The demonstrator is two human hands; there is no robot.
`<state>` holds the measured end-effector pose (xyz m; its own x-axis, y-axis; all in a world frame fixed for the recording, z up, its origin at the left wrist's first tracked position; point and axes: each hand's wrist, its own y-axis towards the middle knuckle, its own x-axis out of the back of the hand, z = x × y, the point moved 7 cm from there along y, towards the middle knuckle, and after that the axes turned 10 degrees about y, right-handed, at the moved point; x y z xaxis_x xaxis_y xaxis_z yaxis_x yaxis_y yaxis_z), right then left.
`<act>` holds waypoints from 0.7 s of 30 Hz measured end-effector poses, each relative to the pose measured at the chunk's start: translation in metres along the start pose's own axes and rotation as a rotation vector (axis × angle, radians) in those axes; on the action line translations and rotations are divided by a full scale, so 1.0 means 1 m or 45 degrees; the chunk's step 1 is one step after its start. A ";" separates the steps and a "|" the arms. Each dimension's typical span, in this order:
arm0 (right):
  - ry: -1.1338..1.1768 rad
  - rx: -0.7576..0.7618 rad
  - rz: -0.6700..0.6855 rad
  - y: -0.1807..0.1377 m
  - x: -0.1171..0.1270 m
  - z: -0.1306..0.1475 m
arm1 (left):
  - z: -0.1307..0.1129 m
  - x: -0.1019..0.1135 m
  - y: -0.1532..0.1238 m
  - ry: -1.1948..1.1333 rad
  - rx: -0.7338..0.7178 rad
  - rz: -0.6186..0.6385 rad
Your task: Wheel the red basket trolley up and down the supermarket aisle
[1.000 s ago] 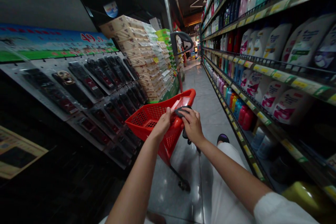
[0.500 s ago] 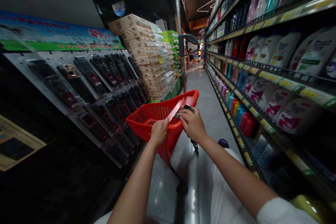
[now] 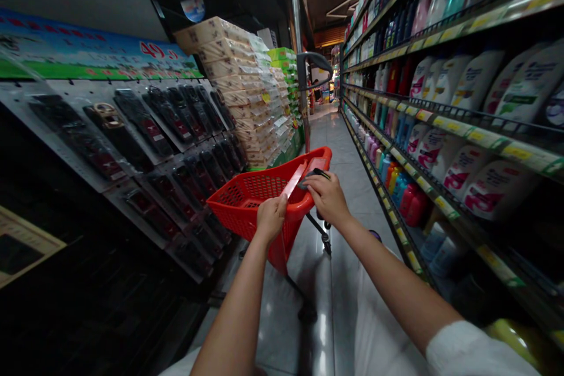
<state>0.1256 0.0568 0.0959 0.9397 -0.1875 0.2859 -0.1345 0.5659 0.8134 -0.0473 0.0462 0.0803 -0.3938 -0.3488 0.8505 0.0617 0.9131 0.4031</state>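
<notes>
A red plastic shopping cart basket (image 3: 247, 191) with perforated sides is right in front of me, on a wheeled frame. My left hand (image 3: 271, 217) is closed at its near rim, thumb on the end of a pale pink flat strip (image 3: 294, 181) that slants up and away across the basket. Just to the right, the fingers of my right hand (image 3: 326, 195) pinch a small dark grey thing with a yellow edge (image 3: 318, 174) by the strip and the rim. Its exact kind is unclear.
Packaged belts (image 3: 145, 123) hang on a rack at left, beyond it stacked cartons (image 3: 238, 88). A metal pole (image 3: 296, 12) with a dark looped handle (image 3: 315, 67) stands ahead. Shelves of shampoo bottles (image 3: 476, 82) line the right. Tiled floor (image 3: 328, 129) runs down the aisle.
The view has shifted slightly, and more of the cart's wheel frame shows under the basket. Both hands keep their holds, with the left a little nearer the right.
</notes>
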 end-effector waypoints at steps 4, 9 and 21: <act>0.100 0.022 -0.061 -0.028 -0.001 0.024 | 0.001 0.000 0.000 0.002 0.007 0.009; 0.113 -0.138 -0.228 -0.011 0.010 -0.021 | 0.001 -0.002 0.001 0.036 0.000 0.037; 0.368 -0.274 -0.491 -0.054 -0.001 -0.028 | -0.021 -0.020 0.022 0.172 0.090 0.054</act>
<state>0.1413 0.0491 0.0373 0.9606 -0.2027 -0.1901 0.2773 0.6572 0.7009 -0.0191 0.0684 0.0792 -0.2650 -0.3306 0.9058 0.0087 0.9385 0.3451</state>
